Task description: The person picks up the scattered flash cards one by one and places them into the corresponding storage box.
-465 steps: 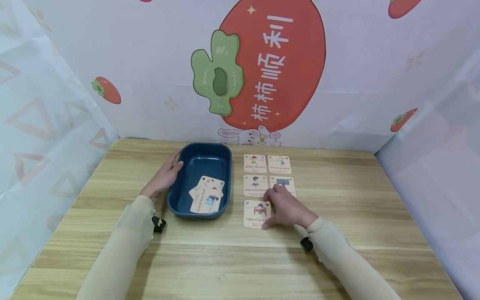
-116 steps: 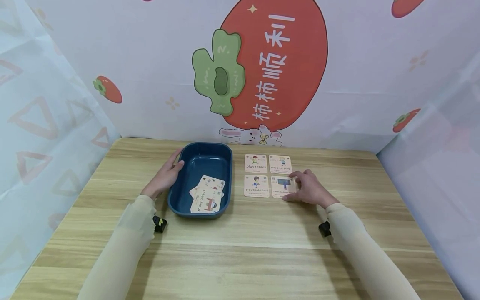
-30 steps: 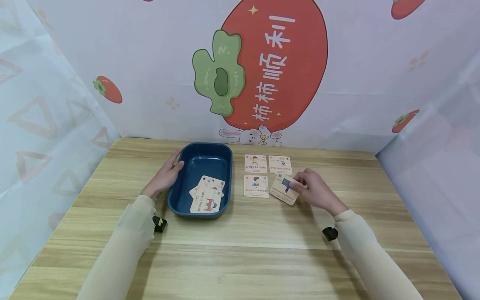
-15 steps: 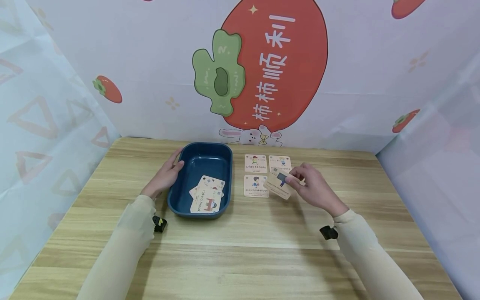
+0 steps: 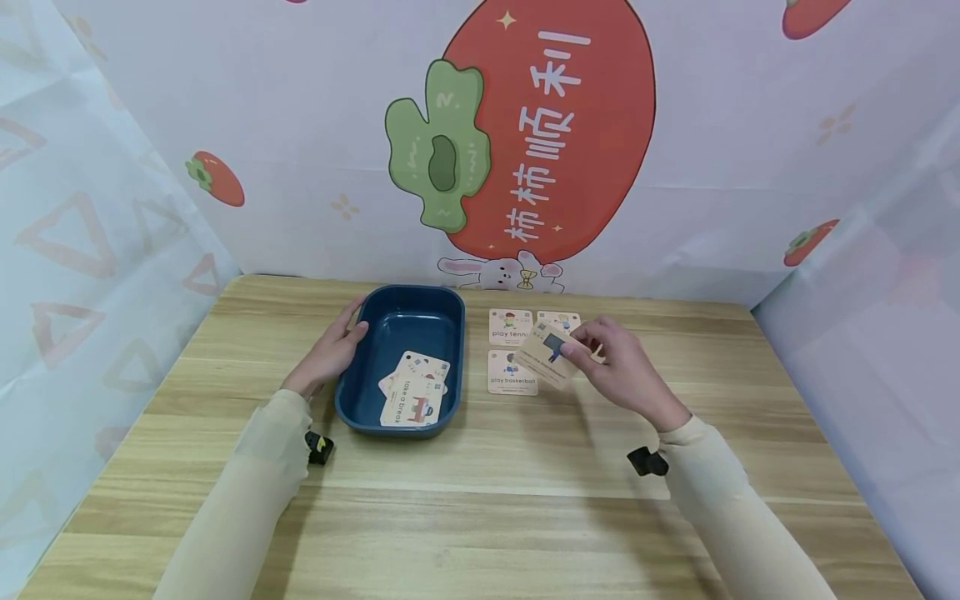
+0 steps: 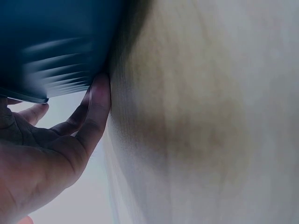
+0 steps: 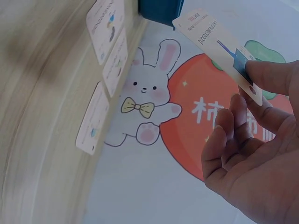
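My right hand point(image 5: 626, 371) pinches a flash card point(image 5: 553, 354) by its corner between thumb and fingers. The card shows a figure at a blackboard; in the right wrist view the held card point(image 7: 224, 51) is tilted and raised off the table. Below and behind it lie a "play tennis" card point(image 5: 510, 321), a partly covered card point(image 5: 561, 317) and a "play basketball" card point(image 5: 512, 379). My left hand point(image 5: 327, 357) rests against the left side of a dark blue bin point(image 5: 455, 333), its extended fingers point(image 6: 96, 109) touching the outer wall. Inside the bin lies a "take a break" card point(image 5: 412, 404) over other cards.
The wooden table point(image 5: 480, 517) reaches back to a wall cloth point(image 5: 315, 108) printed with persimmons and a rabbit. Cloth panels also stand along both sides. Black wrist cameras point(image 5: 318, 448) sit on both forearms.
The "take a break" card went from the table into the bin. My right hand then lifted the blackboard card and moved it up and left over the others. My left hand stays put.
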